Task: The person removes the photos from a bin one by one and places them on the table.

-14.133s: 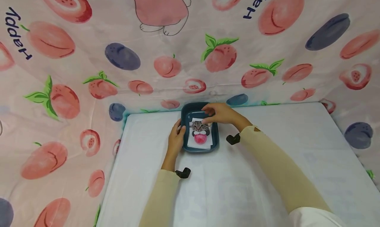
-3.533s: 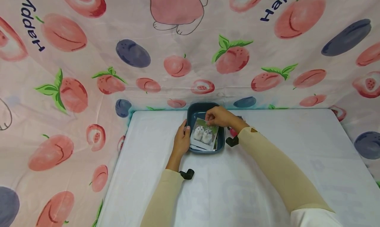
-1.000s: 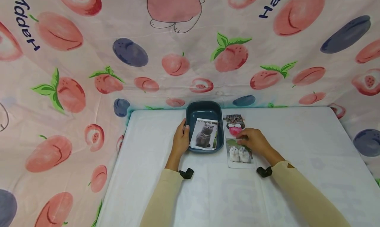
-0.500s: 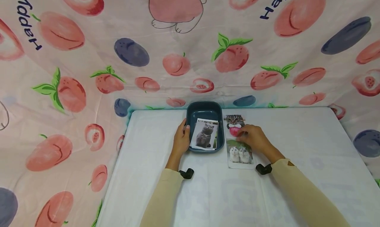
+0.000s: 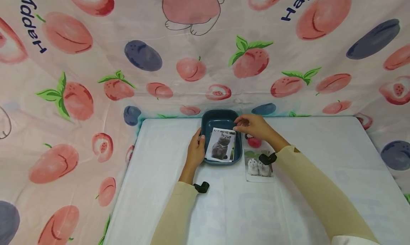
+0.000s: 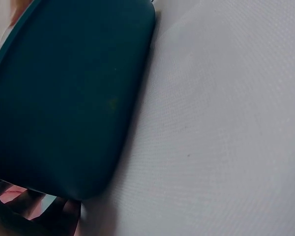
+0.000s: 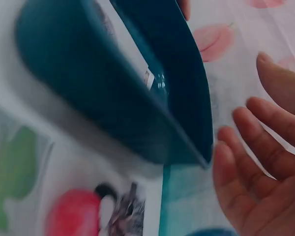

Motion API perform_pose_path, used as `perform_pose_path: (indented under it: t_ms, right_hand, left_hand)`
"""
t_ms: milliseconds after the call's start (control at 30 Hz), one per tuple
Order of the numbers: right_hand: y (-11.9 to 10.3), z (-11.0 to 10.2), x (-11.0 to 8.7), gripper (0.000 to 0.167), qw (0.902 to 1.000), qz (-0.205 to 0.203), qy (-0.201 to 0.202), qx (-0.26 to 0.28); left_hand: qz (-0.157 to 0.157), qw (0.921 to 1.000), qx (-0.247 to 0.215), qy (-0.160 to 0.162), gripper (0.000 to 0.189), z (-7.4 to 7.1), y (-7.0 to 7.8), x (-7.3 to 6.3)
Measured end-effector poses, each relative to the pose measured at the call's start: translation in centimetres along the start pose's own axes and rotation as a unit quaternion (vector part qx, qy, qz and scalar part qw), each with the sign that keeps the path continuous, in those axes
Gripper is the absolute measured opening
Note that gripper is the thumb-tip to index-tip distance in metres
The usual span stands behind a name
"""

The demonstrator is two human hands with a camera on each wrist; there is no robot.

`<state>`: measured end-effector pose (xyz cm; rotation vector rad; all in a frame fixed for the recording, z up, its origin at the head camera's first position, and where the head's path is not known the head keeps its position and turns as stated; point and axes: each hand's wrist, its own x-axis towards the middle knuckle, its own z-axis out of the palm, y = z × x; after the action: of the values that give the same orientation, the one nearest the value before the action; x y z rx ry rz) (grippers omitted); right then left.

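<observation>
A dark teal tray [image 5: 221, 123] stands at the table's back edge, holding a small stack of photo cards; the top card [image 5: 220, 145] pictures a grey cat. My left hand [image 5: 194, 151] grips the tray's left side, thumb at the rim, and its fingers [image 6: 64, 216] show dimly at the tray wall in the left wrist view. Just over the right rim hovers my right hand [image 5: 254, 125], holding nothing, its fingers loosely bent and spread in the right wrist view. Right of the tray lies a cat card with a pink ball [image 5: 254, 141], partly hidden by that hand.
Below the cat card lies a card with two white furry animals [image 5: 253, 166], partly covered by the right wrist's black camera [image 5: 267, 158]. A white cloth covers the table [image 5: 224, 209]. A fruit-print curtain [image 5: 192, 42] rises directly behind the tray.
The two-animal card went from the tray to the table below the cat card, uncovering the grey cat card. Since then my right hand has left it and moved up and left to the tray.
</observation>
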<state>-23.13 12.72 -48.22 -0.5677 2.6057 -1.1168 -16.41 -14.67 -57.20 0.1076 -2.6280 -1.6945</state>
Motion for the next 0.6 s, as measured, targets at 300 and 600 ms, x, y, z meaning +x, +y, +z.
perform_pose_path:
  t_ms: [300,600]
  right_hand:
    - [-2.8,2.2,5.0,0.044,0.9933,-0.029,-0.106,-0.035]
    - [-3.3,4.8,7.4,0.051,0.9839,0.012,-0.16,-0.079]
  left_hand:
    - [-0.006,0.9999,-0.008,-0.007,0.055,-0.1,-0.1,0.0]
    - [0.009,0.9999,-0.002,-0.006,0.055,-0.2,-0.1,-0.1]
